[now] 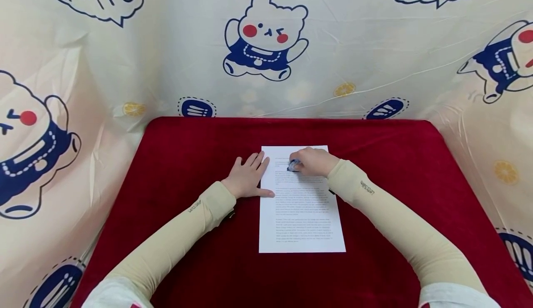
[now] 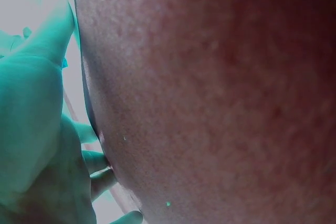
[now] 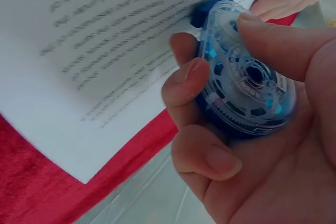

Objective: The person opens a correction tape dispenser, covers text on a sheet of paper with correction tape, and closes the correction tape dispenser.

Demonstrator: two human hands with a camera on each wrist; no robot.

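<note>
A white sheet of paper (image 1: pixel 301 234) with printed lines lies on the red cloth. My right hand (image 1: pixel 315 162) grips a blue, see-through correction tape dispenser (image 3: pixel 247 77), thumb on one side and curled fingers on the other. Its blue tip end is at the printed text near the upper part of the sheet; whether it touches the paper I cannot tell. My left hand (image 1: pixel 246 177) rests with spread fingers along the sheet's left edge, its thumb lying over the paper. In the left wrist view, the left hand (image 2: pixel 37 129) shows at the left, tinted green.
Deep red cloth (image 1: pixel 200 261) covers the table. Pale curtains (image 1: pixel 183 35) printed with cartoon bears stand behind the table and at both sides. Cream sleeves (image 1: pixel 387 220) cover both forearms.
</note>
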